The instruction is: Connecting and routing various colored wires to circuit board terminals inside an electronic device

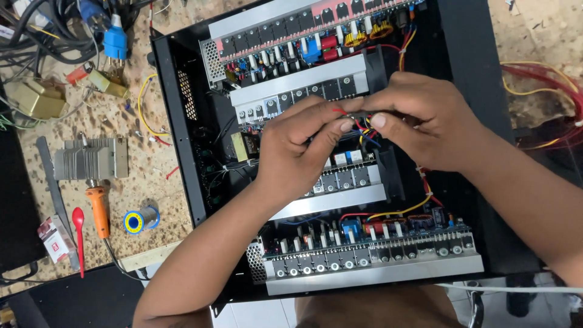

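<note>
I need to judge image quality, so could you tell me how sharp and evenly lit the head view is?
Head view: light is even and soft, with faint shadows; the left hand and right hand are slightly soft where they pinch the wires; the heat sink rail shows mild glare.

electronics repair workshop: soldering iron point(97, 209), solder spool point(141, 219)

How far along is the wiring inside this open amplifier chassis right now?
Done: the circuit boards with heatsink bars sit mounted in the black chassis, many wires already routed. In hand: the left hand and right hand pinch a small bundle of red, blue and yellow wires at mid-chassis. Left: the cover is off, and the soldering iron and solder spool lie out on the bench.
</note>
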